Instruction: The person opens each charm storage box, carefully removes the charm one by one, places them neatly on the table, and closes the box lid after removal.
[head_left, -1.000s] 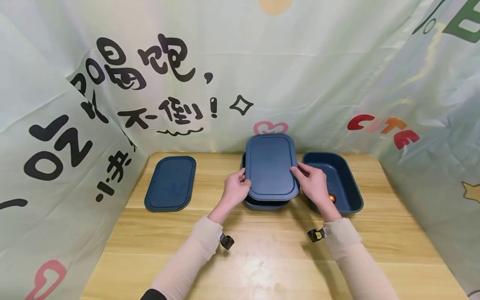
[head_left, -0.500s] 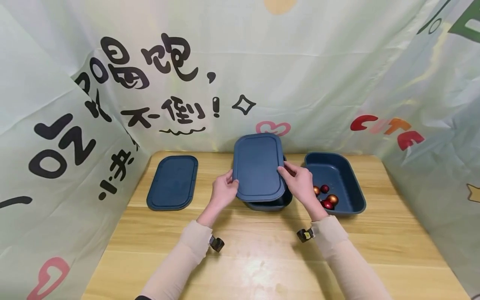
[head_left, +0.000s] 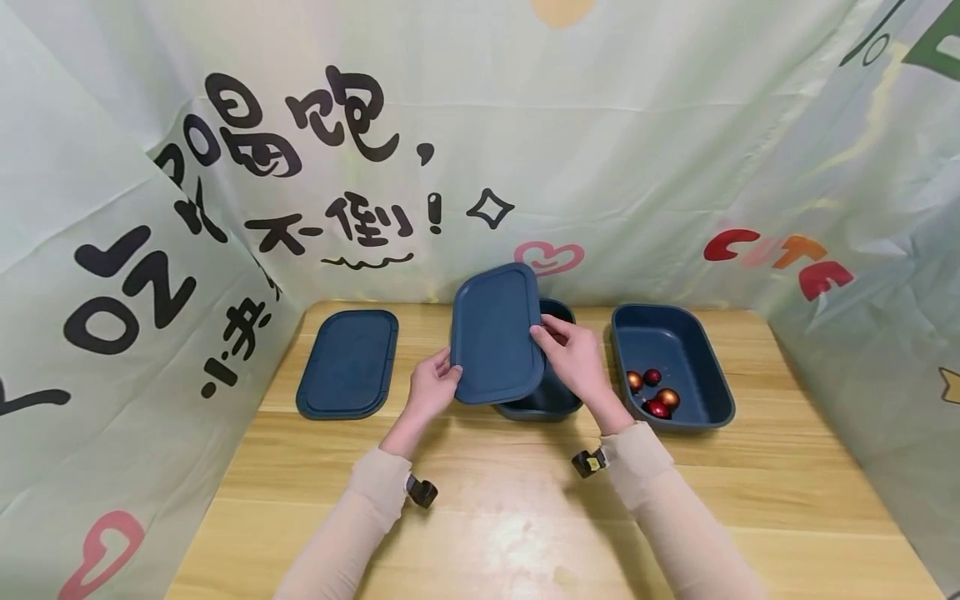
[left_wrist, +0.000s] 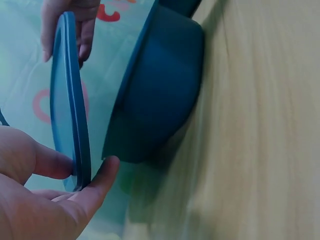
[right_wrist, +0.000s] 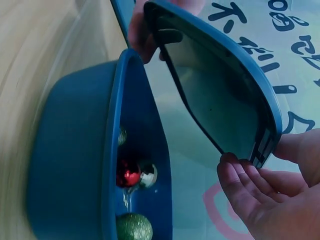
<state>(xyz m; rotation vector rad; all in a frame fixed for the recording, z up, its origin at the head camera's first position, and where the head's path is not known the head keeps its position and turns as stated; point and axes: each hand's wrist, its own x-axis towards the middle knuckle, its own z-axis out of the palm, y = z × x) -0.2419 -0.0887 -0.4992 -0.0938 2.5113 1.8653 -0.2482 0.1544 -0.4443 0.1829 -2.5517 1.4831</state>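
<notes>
A dark blue rectangular lid (head_left: 495, 337) is tilted above the middle blue box (head_left: 551, 406), overlapping the box's left part. My left hand (head_left: 433, 385) pinches the lid's left edge between thumb and fingers. The right hand (head_left: 576, 357) grips its opposite edge, thumb on top and fingers underneath. In the right wrist view the underside of the lid (right_wrist: 215, 107) shows, raised off the box rim. Inside that box (right_wrist: 72, 145) are a red ball (right_wrist: 128, 173), a silver ball (right_wrist: 148, 173) and green balls, one of them the glittery green ball (right_wrist: 134, 227).
Another blue lid (head_left: 348, 364) lies flat at the table's left. To the right stands an open blue box (head_left: 686, 354) with several copper and red balls (head_left: 668, 399) near its front left. A printed cloth (head_left: 637, 167) hangs behind the wooden table (head_left: 495, 508).
Both hands have moved the lid leftward off the middle box and tilted it, so the box's right part shows. The balls in the right box have come into view as my right arm moved left.
</notes>
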